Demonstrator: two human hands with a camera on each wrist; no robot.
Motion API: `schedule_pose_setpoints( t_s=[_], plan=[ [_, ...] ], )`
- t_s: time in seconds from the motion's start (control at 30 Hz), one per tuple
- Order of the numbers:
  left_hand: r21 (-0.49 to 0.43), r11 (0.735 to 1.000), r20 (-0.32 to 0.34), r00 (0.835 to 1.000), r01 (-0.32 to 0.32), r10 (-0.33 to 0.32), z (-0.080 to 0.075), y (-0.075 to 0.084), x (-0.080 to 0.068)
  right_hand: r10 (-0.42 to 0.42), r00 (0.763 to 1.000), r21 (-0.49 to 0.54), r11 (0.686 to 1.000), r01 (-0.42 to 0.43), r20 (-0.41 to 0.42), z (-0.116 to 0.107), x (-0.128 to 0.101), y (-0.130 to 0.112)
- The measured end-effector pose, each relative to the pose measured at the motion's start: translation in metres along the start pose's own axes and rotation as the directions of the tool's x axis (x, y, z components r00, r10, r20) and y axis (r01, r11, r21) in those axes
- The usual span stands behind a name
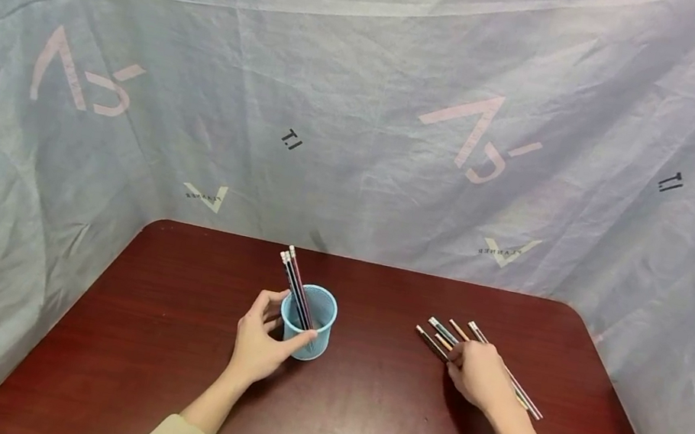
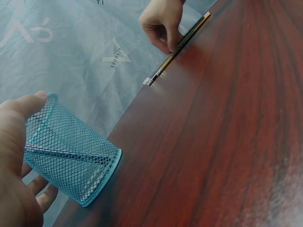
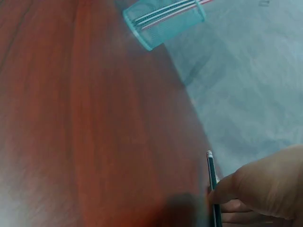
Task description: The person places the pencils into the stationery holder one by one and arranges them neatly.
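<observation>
My left hand (image 1: pixel 261 344) grips a light blue mesh pencil cup (image 1: pixel 315 347), thumb on its near rim and fingers round its left side. The cup stands upright on the table, and several pencils (image 1: pixel 296 282) with white ends lean inside it towards the left. Over on the right, my right hand (image 1: pixel 479 372) is down at a loose group of pencils (image 1: pixel 522 391) lying on the table. Its thumb and fingers pinch a dark pencil (image 3: pixel 211 170), seen in the right wrist view. The hand hides the middle of the group in the head view.
A dark red wooden table (image 1: pixel 158 339) carries everything. Grey cloth (image 1: pixel 365 119) with printed letters hangs behind it and along both sides. Between the cup and the loose pencils lies a stretch of bare tabletop (image 1: pixel 375 377).
</observation>
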State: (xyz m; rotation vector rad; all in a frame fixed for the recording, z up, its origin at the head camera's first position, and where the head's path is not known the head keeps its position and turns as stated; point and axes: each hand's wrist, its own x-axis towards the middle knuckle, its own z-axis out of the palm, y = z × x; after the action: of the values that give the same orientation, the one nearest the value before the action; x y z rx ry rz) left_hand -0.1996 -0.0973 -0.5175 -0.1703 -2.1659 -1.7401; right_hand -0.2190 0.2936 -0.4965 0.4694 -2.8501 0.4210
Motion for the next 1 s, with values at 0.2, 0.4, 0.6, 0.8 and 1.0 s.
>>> schedule_pose_setpoints(
  t_s=[0.2,0.4,0.6,0.8,1.0],
  plan=[
    [0.007,1.000,-0.001,1.000,0.004,-0.004,0.000,0.003,-0.001,-0.096,0.991,0.027,0.995,0.099,-0.094,-0.015,0.018,-0.010],
    [0.012,1.000,0.004,1.000,0.008,-0.008,0.001,0.004,-0.001,-0.072,0.996,0.154,0.985,0.079,-0.048,-0.032,0.036,-0.025],
    [0.020,1.000,0.007,1.000,0.010,-0.010,0.001,0.004,-0.002,-0.021,1.000,0.250,0.968,0.015,0.021,-0.043,0.048,-0.042],
    [0.035,0.999,-0.007,1.000,0.026,-0.026,-0.001,0.003,-0.001,-0.013,1.000,0.307,0.952,0.006,0.018,-0.046,0.057,-0.056],
    [0.027,0.999,-0.005,0.999,0.039,-0.038,-0.001,0.005,-0.001,-0.010,1.000,0.367,0.930,0.014,-0.013,-0.051,0.063,-0.064]
  ],
)
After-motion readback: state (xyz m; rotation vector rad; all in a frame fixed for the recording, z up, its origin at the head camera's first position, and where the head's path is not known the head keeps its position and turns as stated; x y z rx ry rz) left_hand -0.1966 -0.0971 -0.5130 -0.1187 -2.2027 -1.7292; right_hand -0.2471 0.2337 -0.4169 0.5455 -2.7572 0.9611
